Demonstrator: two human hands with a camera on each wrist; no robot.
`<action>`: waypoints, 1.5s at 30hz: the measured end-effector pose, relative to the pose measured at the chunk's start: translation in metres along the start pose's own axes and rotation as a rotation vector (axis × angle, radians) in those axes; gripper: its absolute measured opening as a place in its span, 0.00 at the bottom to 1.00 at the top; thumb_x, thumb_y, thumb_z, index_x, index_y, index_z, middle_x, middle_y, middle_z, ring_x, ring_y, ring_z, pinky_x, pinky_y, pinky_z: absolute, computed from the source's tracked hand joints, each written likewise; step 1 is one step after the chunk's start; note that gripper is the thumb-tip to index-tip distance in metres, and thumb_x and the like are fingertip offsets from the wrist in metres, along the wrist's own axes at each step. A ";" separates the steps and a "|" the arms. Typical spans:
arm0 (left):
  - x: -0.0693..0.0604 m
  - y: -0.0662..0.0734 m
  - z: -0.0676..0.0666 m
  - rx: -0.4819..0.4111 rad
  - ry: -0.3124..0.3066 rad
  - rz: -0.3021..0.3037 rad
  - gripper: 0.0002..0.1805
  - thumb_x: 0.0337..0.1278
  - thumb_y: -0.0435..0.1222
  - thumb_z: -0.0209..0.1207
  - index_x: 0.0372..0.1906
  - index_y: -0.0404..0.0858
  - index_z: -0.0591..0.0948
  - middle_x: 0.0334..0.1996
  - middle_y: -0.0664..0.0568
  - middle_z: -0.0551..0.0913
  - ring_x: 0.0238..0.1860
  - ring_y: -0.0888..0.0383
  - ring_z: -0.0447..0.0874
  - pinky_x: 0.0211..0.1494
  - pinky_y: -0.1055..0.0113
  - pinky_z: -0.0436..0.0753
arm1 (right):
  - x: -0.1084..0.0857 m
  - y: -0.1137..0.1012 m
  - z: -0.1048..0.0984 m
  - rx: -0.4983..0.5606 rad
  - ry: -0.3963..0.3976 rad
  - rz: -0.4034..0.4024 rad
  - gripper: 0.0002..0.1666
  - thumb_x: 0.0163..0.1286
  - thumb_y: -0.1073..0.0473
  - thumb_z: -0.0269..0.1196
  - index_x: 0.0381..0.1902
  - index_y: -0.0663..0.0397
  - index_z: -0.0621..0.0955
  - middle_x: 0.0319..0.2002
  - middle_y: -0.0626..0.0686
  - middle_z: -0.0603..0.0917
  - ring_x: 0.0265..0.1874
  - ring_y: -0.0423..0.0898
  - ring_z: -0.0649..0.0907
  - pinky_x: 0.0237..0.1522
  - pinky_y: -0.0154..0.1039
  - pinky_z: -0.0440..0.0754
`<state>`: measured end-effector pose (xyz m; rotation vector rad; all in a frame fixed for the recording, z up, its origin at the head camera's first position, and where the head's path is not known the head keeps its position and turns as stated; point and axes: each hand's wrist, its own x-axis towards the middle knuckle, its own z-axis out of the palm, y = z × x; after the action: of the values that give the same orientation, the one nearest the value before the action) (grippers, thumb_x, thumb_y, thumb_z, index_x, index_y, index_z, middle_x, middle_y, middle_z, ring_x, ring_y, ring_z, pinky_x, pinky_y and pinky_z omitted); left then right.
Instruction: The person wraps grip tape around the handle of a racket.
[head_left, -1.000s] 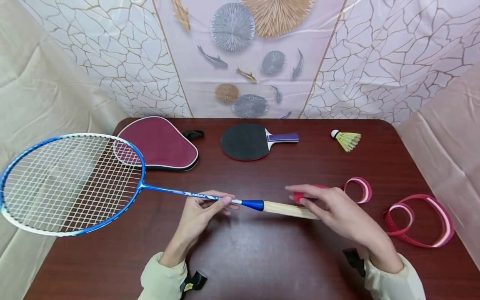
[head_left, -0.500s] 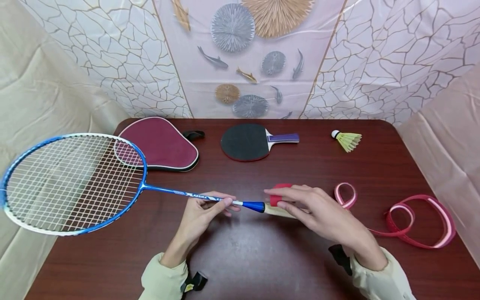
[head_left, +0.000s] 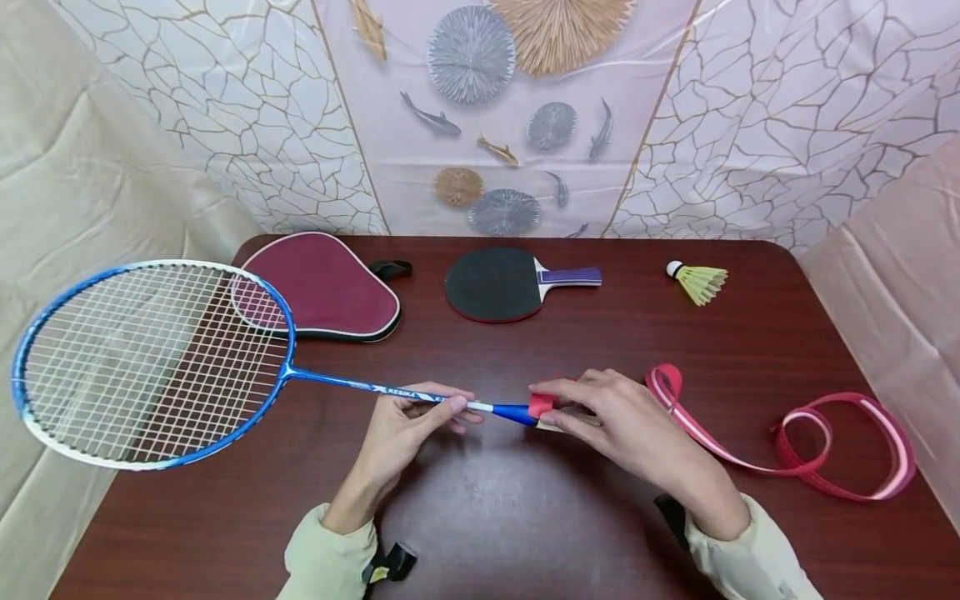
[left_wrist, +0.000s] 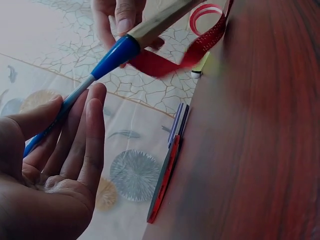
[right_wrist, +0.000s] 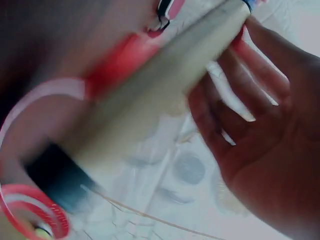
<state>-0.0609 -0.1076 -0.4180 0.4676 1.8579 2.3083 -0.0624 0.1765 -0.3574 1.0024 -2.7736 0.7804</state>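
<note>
In the head view my left hand [head_left: 408, 429] holds the shaft of a blue and white badminton racket [head_left: 330, 378] between thumb and fingers, its strung head out to the left. The handle's bare wood [right_wrist: 150, 95] ends in a dark cap [right_wrist: 60, 175] in the blurred right wrist view. My right hand [head_left: 630, 421] pinches the end of a red grip tape [head_left: 538, 405] against the handle, by the blue cone [left_wrist: 116, 56]. Part of the handle is hidden behind this hand in the head view. The tape trails right in loose curls, its pinkish-white inner side showing.
Along the back of the brown table [head_left: 480, 517] lie a maroon paddle case [head_left: 322, 279], a black table tennis paddle [head_left: 493, 283] with purple handle, and a yellow shuttlecock [head_left: 701, 283]. Patterned cloth [head_left: 510, 117] hangs behind the table.
My right hand has moved left along the handle, bringing the tape's end to the blue cone. The trailing tape has been drawn out and uncurled somewhat. My left hand keeps its hold.
</note>
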 end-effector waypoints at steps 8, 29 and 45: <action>-0.001 0.001 0.003 0.004 -0.042 0.010 0.11 0.64 0.28 0.60 0.47 0.23 0.82 0.36 0.36 0.86 0.38 0.31 0.84 0.38 0.44 0.84 | 0.006 0.014 0.000 0.106 -0.142 -0.100 0.17 0.66 0.44 0.67 0.52 0.35 0.83 0.54 0.40 0.76 0.53 0.40 0.74 0.52 0.44 0.73; -0.004 0.005 0.032 -0.037 0.052 0.119 0.09 0.69 0.27 0.54 0.50 0.29 0.77 0.42 0.36 0.86 0.34 0.33 0.85 0.34 0.42 0.83 | 0.005 0.012 0.001 0.839 -0.250 0.068 0.13 0.64 0.66 0.69 0.45 0.53 0.79 0.35 0.54 0.86 0.30 0.48 0.83 0.30 0.41 0.82; -0.014 -0.014 0.085 -0.042 0.224 0.287 0.11 0.59 0.21 0.60 0.48 0.26 0.80 0.43 0.37 0.80 0.40 0.48 0.82 0.43 0.62 0.85 | 0.008 0.007 0.019 0.836 -0.165 0.036 0.16 0.61 0.62 0.72 0.46 0.47 0.81 0.39 0.48 0.86 0.39 0.49 0.83 0.43 0.39 0.78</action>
<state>-0.0209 -0.0303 -0.4179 0.5190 1.9459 2.6801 -0.0713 0.1667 -0.3746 1.1367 -2.5873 2.0329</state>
